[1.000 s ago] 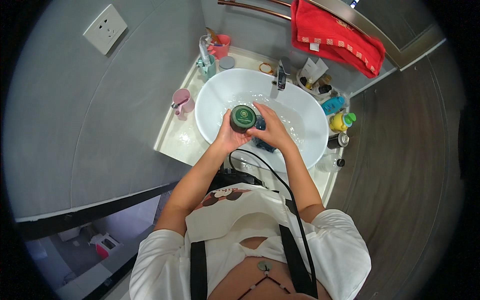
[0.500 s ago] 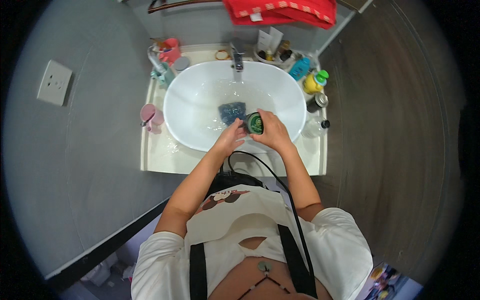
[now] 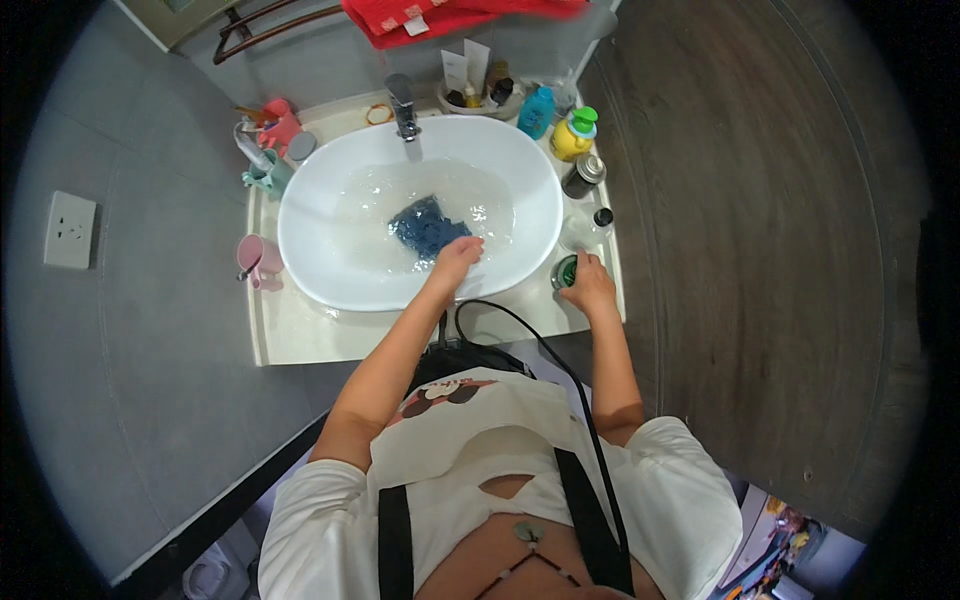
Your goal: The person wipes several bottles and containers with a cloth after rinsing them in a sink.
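Note:
A dark blue cloth (image 3: pixel 425 226) lies crumpled in the water of the white oval washbasin (image 3: pixel 303 258). Over the basin's near side, beside the cloth's lower right edge, is my left hand (image 3: pixel 457 263); its fingers reach loosely forward and hold nothing. Whether the fingertips touch the cloth, I cannot tell. My right hand (image 3: pixel 592 287) is closed around a small round jar with a green lid (image 3: pixel 566 272), at the counter's right front. The fingers cover part of the lid. The jar is on or just above the counter.
A chrome tap (image 3: pixel 402 108) stands behind the basin. Along the right side are a clear bottle (image 3: pixel 583 232), a dark can (image 3: pixel 583 176), a yellow bottle with a green top (image 3: pixel 573 135) and a blue bottle (image 3: pixel 537 113). A pink cup (image 3: pixel 262 259) stands at left. A black cable (image 3: pixel 525 330) hangs in front.
My right hand has carried the jar from over the basin to the counter on the right. My left hand stays over the basin near the cloth. The view has shifted.

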Demonstrator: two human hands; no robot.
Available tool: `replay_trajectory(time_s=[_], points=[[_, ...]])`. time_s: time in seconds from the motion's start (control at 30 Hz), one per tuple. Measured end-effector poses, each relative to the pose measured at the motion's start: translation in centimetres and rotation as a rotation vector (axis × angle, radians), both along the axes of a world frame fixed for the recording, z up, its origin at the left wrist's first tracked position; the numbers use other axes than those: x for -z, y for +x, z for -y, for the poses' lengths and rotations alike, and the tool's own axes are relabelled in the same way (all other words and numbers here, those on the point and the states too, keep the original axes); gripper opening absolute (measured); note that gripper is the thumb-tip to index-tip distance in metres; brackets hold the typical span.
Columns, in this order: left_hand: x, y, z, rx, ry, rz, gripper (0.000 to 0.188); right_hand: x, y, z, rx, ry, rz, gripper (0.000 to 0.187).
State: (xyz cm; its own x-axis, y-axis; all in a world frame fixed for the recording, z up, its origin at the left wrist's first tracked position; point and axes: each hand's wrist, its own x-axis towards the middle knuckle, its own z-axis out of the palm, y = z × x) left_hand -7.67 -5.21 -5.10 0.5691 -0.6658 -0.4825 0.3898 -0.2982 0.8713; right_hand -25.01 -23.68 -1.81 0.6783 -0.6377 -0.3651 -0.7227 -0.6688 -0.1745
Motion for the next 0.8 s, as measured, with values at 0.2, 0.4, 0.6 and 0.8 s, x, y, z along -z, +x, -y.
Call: replay_trajectory(time_s=[0.2, 0.4, 0.6, 0.8], points=[[-0.4, 0.8, -1.1, -0.159, -0.01, -0.051, 0.029, 2.7, 0.0, 0.1, 0.053, 0.037, 0.059, 0.085], [0.8, 2.9, -4.0, -0.228, -0.077, -0.113, 0.028, -0.1, 0.8, -0.4, -0.002, -0.008, -0.055, 0.061], [1.1, 4.6, -7.5, -0.424, -0.112, -0.103, 0.026, -3.2, 7.1, -2.8, -0.191, 0.063, 0.238, 0.021], [-2.0, 7.3, -10.1, -0.541, -0.021, 0.091, 0.026, -4.1, 17.3, -6.6, -0.399, 0.183, 0.419, 0.02]])
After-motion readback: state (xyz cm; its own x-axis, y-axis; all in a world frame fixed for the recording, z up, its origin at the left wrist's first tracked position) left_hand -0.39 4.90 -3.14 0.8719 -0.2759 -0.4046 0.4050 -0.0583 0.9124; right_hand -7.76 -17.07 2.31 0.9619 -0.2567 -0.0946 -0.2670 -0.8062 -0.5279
